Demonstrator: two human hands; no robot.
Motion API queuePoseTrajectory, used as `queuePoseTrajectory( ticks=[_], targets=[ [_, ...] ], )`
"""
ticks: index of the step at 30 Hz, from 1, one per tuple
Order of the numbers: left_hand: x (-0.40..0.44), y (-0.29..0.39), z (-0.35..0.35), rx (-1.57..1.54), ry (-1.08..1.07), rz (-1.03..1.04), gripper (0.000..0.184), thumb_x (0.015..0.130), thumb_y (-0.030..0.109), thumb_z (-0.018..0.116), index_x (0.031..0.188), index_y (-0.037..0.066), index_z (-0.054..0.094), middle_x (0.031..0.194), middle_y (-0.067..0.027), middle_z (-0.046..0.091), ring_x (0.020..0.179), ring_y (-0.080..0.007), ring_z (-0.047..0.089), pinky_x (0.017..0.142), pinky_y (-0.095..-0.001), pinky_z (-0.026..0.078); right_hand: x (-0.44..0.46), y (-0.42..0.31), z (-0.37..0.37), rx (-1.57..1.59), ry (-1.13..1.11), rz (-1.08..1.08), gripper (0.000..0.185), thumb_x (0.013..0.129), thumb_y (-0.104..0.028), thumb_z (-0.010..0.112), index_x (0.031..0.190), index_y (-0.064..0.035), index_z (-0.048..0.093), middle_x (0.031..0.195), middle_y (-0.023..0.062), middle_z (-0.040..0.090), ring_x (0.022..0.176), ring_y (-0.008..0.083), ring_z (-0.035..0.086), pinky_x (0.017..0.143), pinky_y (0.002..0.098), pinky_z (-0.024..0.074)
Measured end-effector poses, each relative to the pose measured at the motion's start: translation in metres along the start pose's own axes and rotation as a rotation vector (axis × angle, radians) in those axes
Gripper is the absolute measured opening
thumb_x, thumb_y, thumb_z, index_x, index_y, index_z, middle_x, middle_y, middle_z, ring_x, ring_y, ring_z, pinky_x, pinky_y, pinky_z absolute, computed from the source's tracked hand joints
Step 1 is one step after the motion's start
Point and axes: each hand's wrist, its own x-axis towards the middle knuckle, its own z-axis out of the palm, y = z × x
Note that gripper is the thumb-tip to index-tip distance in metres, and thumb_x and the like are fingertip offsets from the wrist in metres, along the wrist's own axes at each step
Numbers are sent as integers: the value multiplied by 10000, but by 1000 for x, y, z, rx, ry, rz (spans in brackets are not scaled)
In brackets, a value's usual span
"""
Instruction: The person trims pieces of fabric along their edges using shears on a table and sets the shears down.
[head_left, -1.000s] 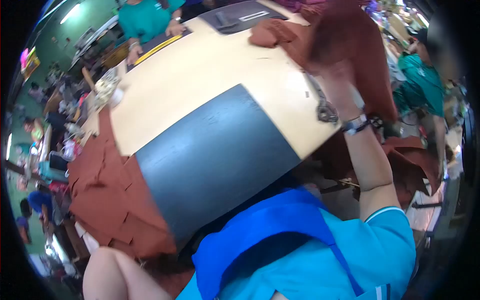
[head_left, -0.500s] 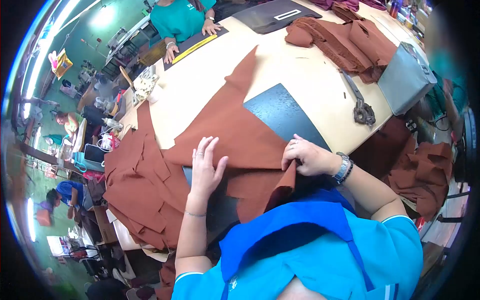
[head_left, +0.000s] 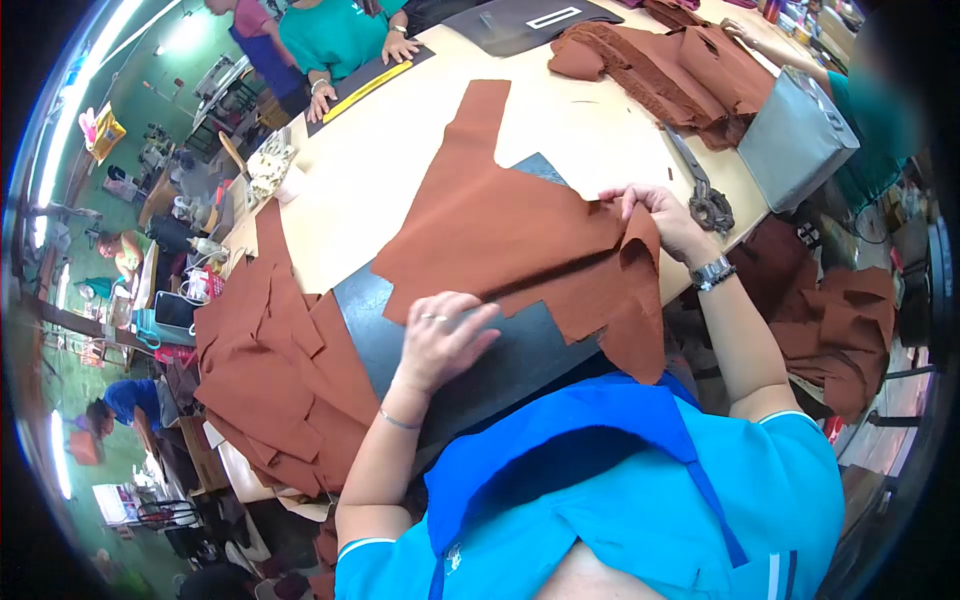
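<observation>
A rust-brown cut piece of fabric [head_left: 500,220] lies on a dark board [head_left: 480,375], its narrow end reaching up over the pale table. With fingertips pinched, my right hand [head_left: 660,220] holds the fabric's upper right edge, and a folded flap hangs down below that hand toward my lap. My left hand [head_left: 445,340] is at the lower left edge of the piece, over the board, its fingers loosely bent and apart. Whether its fingertips touch the cloth I cannot tell. Left of the board is a pile of similar brown pieces [head_left: 290,390].
Large black-handled scissors [head_left: 705,195] lie at the right, beside a grey box [head_left: 798,140] and a stack of brown fabric [head_left: 680,80]. Across the table [head_left: 350,180], a person's hands rest on a dark sheet with a yellow strip [head_left: 368,92]. More brown cloth [head_left: 840,330] hangs at right.
My right hand has moved up and right with the fabric edge, turning the piece and uncovering more board. My left hand has shifted right and down. Another person's arm appears at upper right.
</observation>
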Motion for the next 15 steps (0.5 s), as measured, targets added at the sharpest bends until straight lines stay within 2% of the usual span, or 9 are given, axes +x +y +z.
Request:
queuePoseTrajectory(
  ticks=[3, 4, 5, 7, 8, 9, 12, 14, 15],
  targets=[
    [17, 16, 20, -51, -205, 55, 465, 807, 335, 717, 1223, 159, 604, 1214, -31, 598, 1143, -215, 550, 996, -429, 389, 0, 6, -3, 136, -26, 77, 90, 826, 2, 673, 800, -56, 608, 1169, 153, 628, 1121, 188, 561, 917, 301, 473],
    [17, 15, 29, -67, -326, -28, 560, 859, 442, 633, 1331, 156, 537, 1396, -57, 504, 1304, -261, 448, 1088, -535, 286, 1, 7, -5, 152, -9, 78, 82, 840, -3, 663, 802, -53, 610, 1166, 148, 631, 1107, 188, 569, 914, 300, 477],
    [19, 14, 33, -5, -350, -70, 587, 867, 477, 605, 1350, 153, 522, 1436, -62, 460, 1342, -273, 397, 1093, -571, 242, 2, 8, -8, 168, 10, 76, 78, 853, -9, 654, 803, -51, 612, 1162, 144, 634, 1093, 188, 576, 911, 300, 480],
    [27, 12, 37, 121, -396, -153, 644, 883, 546, 548, 1387, 148, 493, 1515, -73, 373, 1418, -295, 296, 1104, -644, 155, 17, 11, -24, 19, 506, -166, 78, 941, -83, 588, 888, -39, 627, 1115, 81, 646, 1020, 154, 597, 902, 294, 481],
    [27, 11, 40, 160, -407, -227, 728, 890, 605, 490, 1414, 101, 455, 1550, -117, 303, 1456, -324, 200, 1085, -700, 68, 20, 8, -41, 55, 658, -267, 81, 955, -96, 573, 934, -40, 627, 1093, 67, 645, 1016, 141, 594, 898, 283, 478],
    [28, 13, 39, 219, -407, -264, 744, 890, 605, 490, 1413, 78, 448, 1544, -139, 306, 1455, -326, 200, 1089, -695, 67, 21, -4, -49, 90, 805, -370, 99, 970, -109, 557, 980, -40, 627, 1071, 53, 644, 1013, 128, 590, 894, 271, 476],
    [22, 36, 32, 289, -473, -414, 798, 892, 605, 489, 1395, -13, 434, 1511, -231, 319, 1454, -339, 197, 1098, -680, 63, 6, -57, -1, -338, 688, -662, 121, 971, -105, 552, 1050, -38, 616, 1040, 35, 642, 997, 105, 586, 871, 248, 474],
    [18, 61, 19, 261, -499, -386, 733, 884, 587, 514, 1309, -11, 511, 1386, -226, 468, 1334, -356, 388, 1092, -649, 153, -14, -54, 45, -465, 461, -452, 171, 937, -121, 611, 1077, -23, 611, 1026, 34, 643, 957, 78, 579, 851, 246, 473],
    [25, 74, 2, 207, -520, -349, 673, 882, 563, 536, 1254, 2, 564, 1310, -220, 543, 1258, -360, 485, 1090, -612, 227, -23, -56, 69, -547, 244, -212, 224, 931, -188, 621, 1080, -21, 617, 1025, 71, 660, 971, 139, 617, 879, 279, 477]
  ],
)
